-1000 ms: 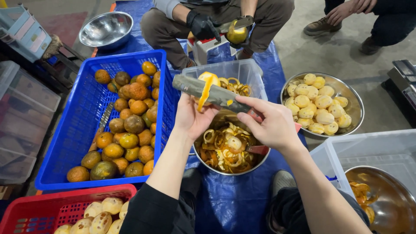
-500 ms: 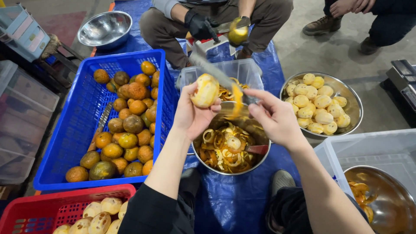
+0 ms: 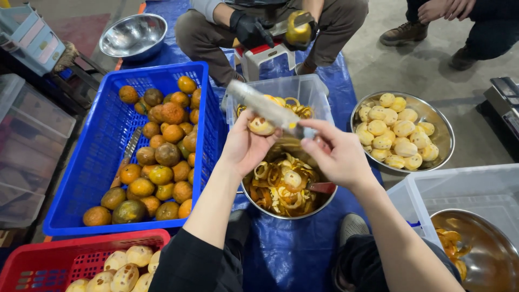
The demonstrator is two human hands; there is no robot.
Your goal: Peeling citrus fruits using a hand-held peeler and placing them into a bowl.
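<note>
Fingers of the left hand point(image 3: 246, 146) are curling around a pale, nearly bare orange point(image 3: 260, 126), holding it above the metal bowl point(image 3: 265, 208) of peel near the person. The right hand point(image 3: 335, 154) is gripping a knife point(image 3: 265, 107) at its handle, with the blade now lying across the top of the fruit and pointing far left. Half a second ago a long strip of peel was dangling from the fruit; that strip is now gone, so the skin seems almost fully off and the knife is probably trimming the last patches. Just beyond the hands a clear tub point(image 3: 316, 89) is holding more peel curls. Left of it, a blue crate point(image 3: 70, 184) is carrying unpeeled oranges, and a red crate point(image 3: 38, 265) at the near left is holding peeled ones. Right of the hands, a steel bowl point(image 3: 440, 127) is filling with peeled fruit. Farther off, another person's gloved hand point(image 3: 251, 30) is working a fruit too.
</note>
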